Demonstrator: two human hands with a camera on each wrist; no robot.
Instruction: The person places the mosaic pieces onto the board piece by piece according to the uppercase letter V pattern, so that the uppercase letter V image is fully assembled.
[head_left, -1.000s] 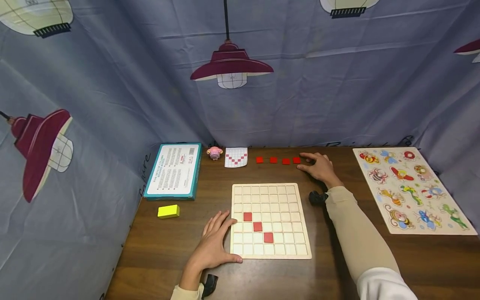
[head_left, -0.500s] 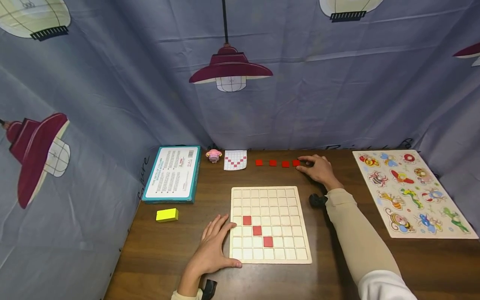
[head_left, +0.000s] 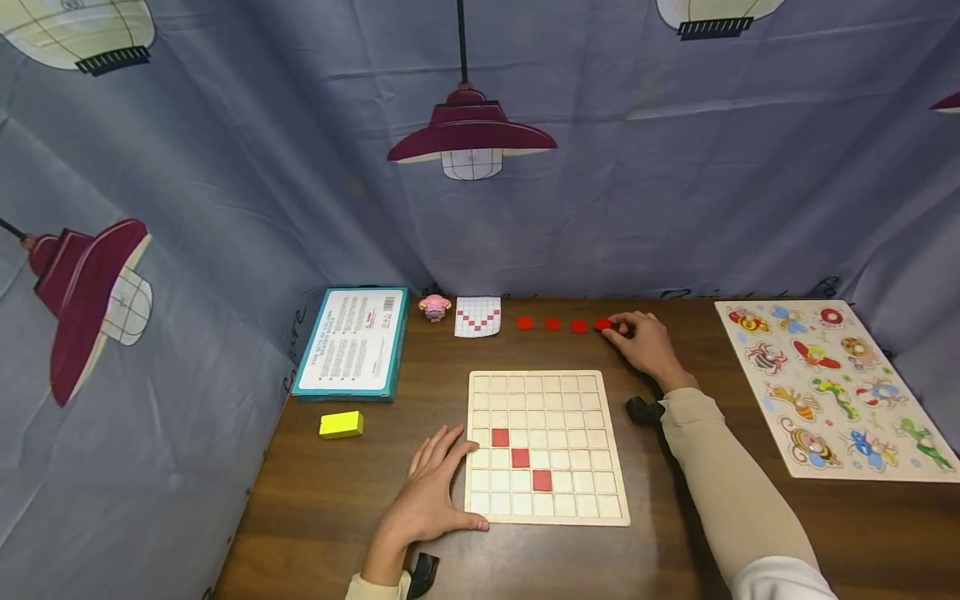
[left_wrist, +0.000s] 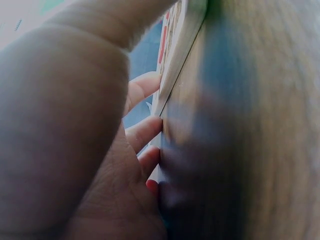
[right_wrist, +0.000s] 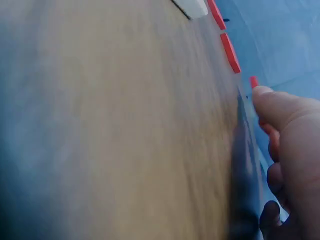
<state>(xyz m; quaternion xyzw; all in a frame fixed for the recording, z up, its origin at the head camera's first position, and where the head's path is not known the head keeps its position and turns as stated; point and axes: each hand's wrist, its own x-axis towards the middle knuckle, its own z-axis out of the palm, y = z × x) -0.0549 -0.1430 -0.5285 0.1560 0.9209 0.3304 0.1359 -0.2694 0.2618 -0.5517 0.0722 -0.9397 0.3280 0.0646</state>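
The dark wooden table [head_left: 360, 492] fills the space in front of the person, and the pale wooden grid board [head_left: 546, 447] at its middle is the thing to steer by. Well to the right of the board lies an animal peg puzzle [head_left: 832, 383]; to the board's far left lies a teal-edged box [head_left: 352, 342], with a small yellow block [head_left: 341, 424] nearer the person than the box. Beyond the board, along the table's far edge, sit a pattern card [head_left: 477, 316] showing a red V, a small pink figure [head_left: 434, 307] just left of it, and a row of four loose red tiles [head_left: 552, 324]. Three red tiles [head_left: 521, 457] already sit in the board, running diagonally down to the right. The left hand [head_left: 433, 492] lies flat with straight fingers against the board's left edge, thumb along its near corner, steadying it and holding nothing. The right hand [head_left: 645, 342] is at the right end of the loose row, fingers curled and fingertips on the end tile [head_left: 603, 326]; I take it as pinching that tile, though it looks not yet lifted. This seems the pick-up step; next would be lifting the tile and setting it in the cell that begins the V's rising arm.
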